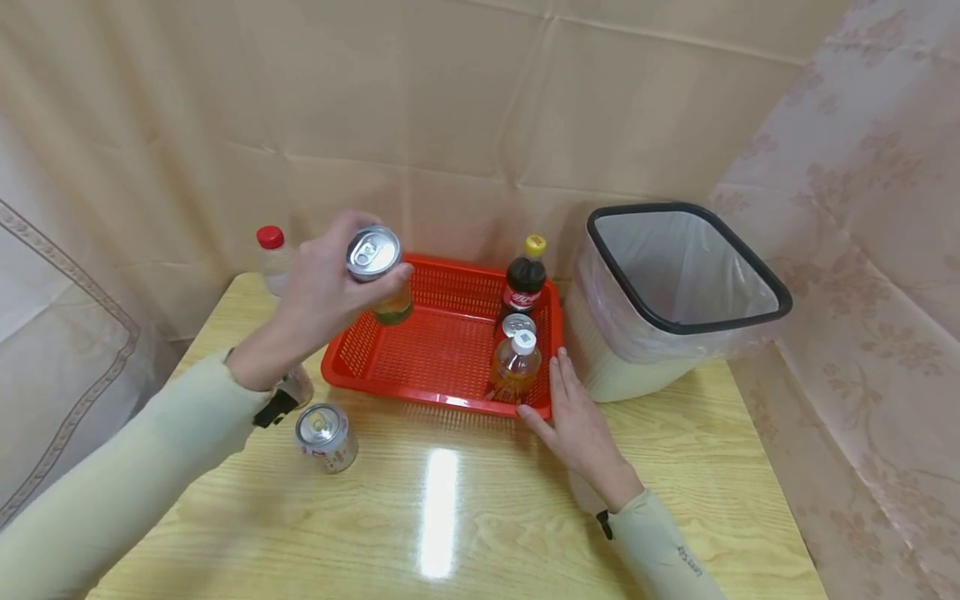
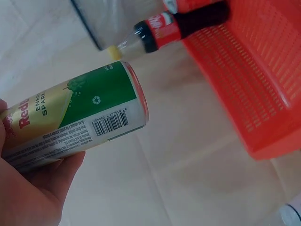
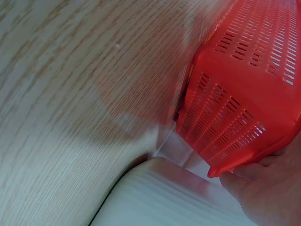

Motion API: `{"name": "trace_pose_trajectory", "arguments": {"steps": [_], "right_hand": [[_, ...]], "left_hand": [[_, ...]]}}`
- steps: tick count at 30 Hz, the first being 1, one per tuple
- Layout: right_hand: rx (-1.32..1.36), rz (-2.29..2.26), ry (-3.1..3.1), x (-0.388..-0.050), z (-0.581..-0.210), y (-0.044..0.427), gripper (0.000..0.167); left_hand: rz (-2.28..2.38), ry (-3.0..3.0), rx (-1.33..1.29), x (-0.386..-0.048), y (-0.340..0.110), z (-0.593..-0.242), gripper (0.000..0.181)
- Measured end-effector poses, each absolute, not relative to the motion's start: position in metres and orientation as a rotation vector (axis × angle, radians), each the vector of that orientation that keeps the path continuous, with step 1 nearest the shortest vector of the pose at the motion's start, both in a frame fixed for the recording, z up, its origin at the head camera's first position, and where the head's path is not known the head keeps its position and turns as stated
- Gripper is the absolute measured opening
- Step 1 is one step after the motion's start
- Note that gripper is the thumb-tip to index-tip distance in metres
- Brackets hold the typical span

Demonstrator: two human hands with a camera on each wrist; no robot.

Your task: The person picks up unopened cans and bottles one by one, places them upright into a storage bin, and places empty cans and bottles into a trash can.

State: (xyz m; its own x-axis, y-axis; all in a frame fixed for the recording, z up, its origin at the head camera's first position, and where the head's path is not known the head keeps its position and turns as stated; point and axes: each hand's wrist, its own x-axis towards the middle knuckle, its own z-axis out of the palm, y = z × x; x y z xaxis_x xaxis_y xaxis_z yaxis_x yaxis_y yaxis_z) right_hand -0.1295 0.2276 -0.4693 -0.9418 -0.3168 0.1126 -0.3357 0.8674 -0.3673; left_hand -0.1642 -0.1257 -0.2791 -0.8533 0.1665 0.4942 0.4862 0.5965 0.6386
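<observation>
Pale wood grain runs across the desk [image 1: 375,517], where a silver can [image 1: 327,437] stands upright on its flat base, near the basket's front left. Behind it, another container [image 1: 300,386] is too hidden to identify. Next comes the right hand [image 1: 577,433], fingers straight and grasping nothing, laid at the corner of the red basket [image 1: 431,354] with its thumb on the front rim, probably to stop so light a thing sliding. Inside, a white-capped bottle [image 1: 514,367], a lidded can [image 1: 517,325] and a yellow-capped bottle [image 1: 522,279] line the right end, leaving room leftward. Above the left end, the left hand [image 1: 318,287] grasps a green-and-gold can [image 2: 99,101] around its upper sides, seemingly to leave its base free. Farther off is a red-capped bottle [image 1: 271,238]. Right of the basket stands the bin [image 1: 630,358], its liner [image 1: 675,258] folded outward, apparently so the black rim [image 1: 693,327] pins it. Beige cloth [image 1: 487,100] hangs behind.
</observation>
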Motion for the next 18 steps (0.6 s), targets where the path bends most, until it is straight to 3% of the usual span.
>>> {"name": "trace_pose_trajectory", "arguments": {"steps": [18], "right_hand": [[0.507, 0.621, -2.994, -0.127, -0.473, 0.225, 0.1]], "left_hand": [[-1.42, -2.627, -0.595, -0.216, -0.068, -0.305, 0.06]]}}
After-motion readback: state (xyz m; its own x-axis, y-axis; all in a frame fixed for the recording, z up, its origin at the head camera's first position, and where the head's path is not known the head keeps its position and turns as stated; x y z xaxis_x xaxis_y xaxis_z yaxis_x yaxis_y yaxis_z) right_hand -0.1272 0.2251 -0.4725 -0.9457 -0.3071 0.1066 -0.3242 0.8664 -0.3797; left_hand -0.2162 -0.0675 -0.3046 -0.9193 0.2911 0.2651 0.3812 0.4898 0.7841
